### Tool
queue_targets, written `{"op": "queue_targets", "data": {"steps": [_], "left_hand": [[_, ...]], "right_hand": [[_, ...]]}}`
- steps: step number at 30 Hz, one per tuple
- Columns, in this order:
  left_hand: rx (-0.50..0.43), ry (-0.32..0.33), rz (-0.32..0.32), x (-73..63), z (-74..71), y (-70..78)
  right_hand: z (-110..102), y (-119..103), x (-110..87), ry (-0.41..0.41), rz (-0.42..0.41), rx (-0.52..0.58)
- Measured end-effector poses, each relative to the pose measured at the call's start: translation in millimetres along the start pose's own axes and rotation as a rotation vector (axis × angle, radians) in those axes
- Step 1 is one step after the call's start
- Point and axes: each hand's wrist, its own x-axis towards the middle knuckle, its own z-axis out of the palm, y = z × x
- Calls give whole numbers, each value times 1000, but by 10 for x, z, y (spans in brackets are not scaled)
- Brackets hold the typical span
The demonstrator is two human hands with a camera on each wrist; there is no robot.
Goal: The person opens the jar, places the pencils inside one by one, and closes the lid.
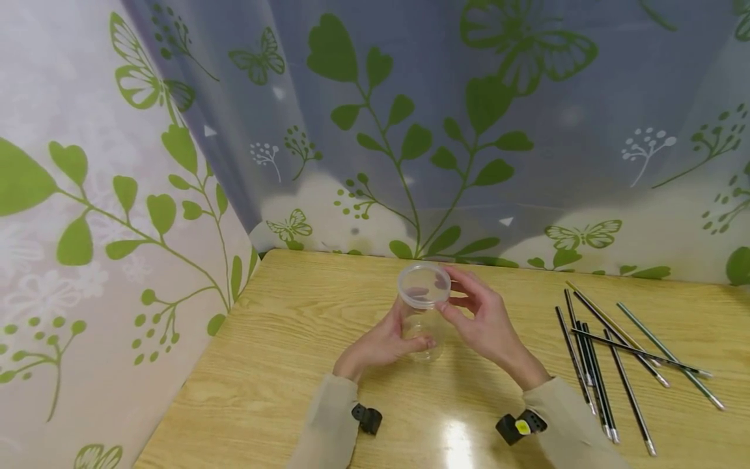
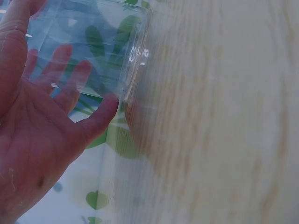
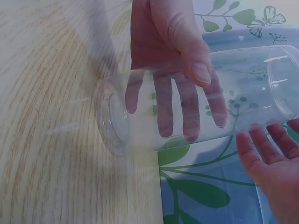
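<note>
In the head view, a clear plastic container (image 1: 423,320) is near the centre of the frame, just below the middle, with its pale round rim uppermost. The left hand (image 1: 381,342) grips the body, thumb across the near side. The right hand (image 1: 486,319) holds the rim from the right, thumb in front and fingers farther back. Pencils (image 1: 638,352), mostly dark, lie loosely crossed on the wooden table (image 1: 252,391) at the lower right. Leaf-and-butterfly fabric (image 1: 375,221) fills the top and left.

In the left wrist view, the container spans the upper left. The left hand sits at the left edge, its fingers showing through the clear wall; tabletop fills the right side.

In the right wrist view, the container lies across the middle and right of the frame. The left hand clasps it from above, while the right hand's fingertips meet its wall at the lower right. Whether the base touches the table, I cannot tell.
</note>
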Motion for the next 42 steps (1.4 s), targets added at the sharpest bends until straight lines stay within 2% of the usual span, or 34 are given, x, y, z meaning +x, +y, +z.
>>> {"op": "queue_targets", "data": {"steps": [4,11,19,28,38,42], "left_hand": [[11,-1,11,9,1,-7],[16,2,10,7,4,-9],[11,-1,14,4,5,-17],[22,4,7,2,6,-16],[40,13,-5,-3,9,-7],[42,16,-9,-2,7,-9]], "right_hand": [[-9,-12,1,-8,-1,-12],[-11,-53,-15,-2,96,32],[25,-86,-11,13,142,-12],[34,-86,-12,13,138,-11],[12,-22,-24,-8,20,-11],[9,-19,-22,-10,26,-10]]}}
